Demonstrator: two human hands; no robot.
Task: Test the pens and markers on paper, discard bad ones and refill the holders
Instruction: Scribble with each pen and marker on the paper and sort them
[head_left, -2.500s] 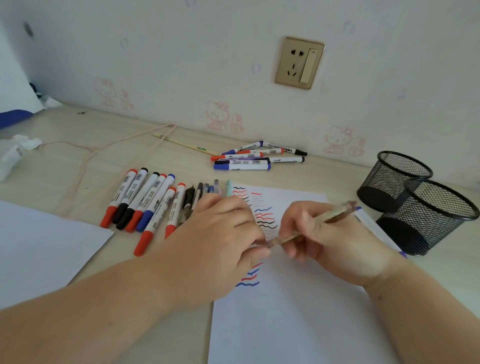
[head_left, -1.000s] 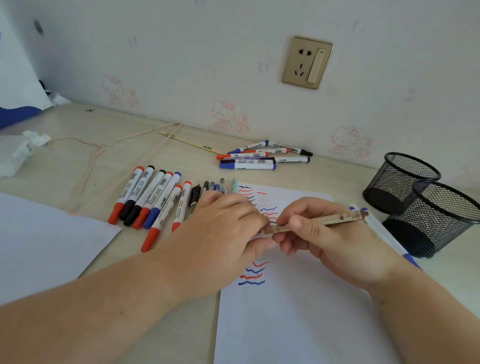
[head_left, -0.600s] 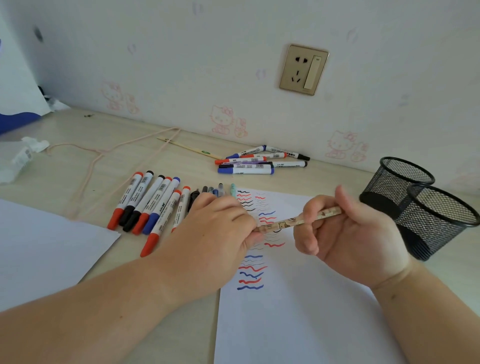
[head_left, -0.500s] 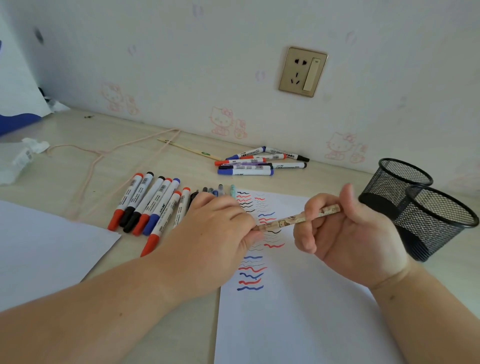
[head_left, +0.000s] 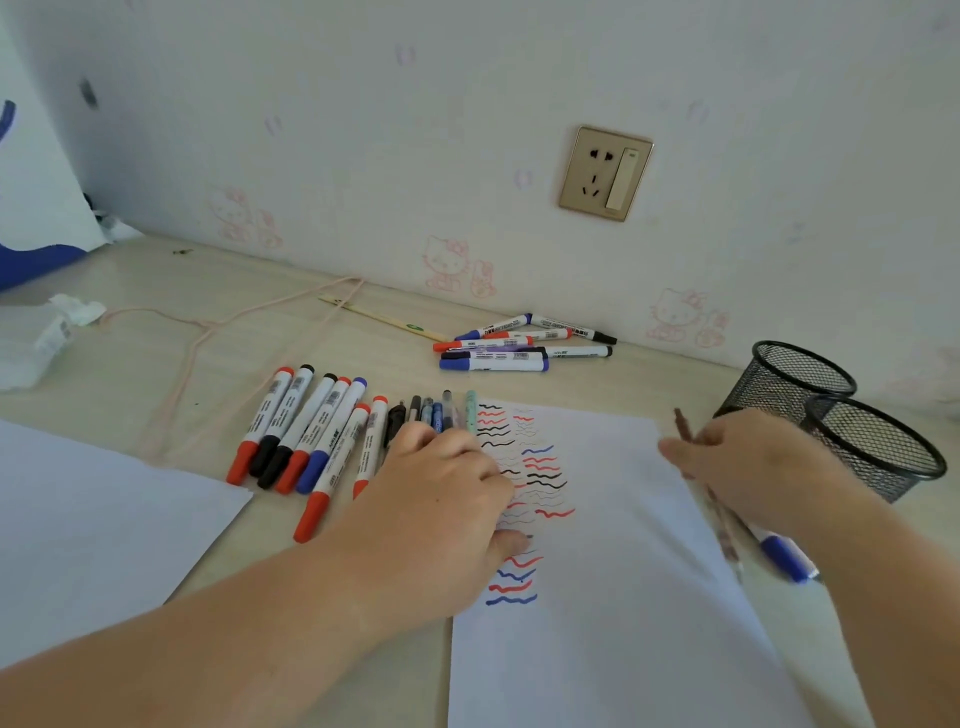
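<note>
The right hand (head_left: 748, 467) pinches a thin patterned pen (head_left: 684, 427) in its fingers at three o'clock of the test paper (head_left: 623, 597), near the mesh holders (head_left: 872, 447). The left hand (head_left: 441, 499) lies curled on the paper; what it holds I cannot tell. The pen looks light, stiff and smooth, best held mid-barrel.

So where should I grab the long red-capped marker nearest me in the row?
Pinch the red-capped marker on its white barrel, above the cap, coming from above. It lies flat and juts nearer than its neighbours, so that lower part of the barrel has room on both sides. The left hand is nearest.
</note>
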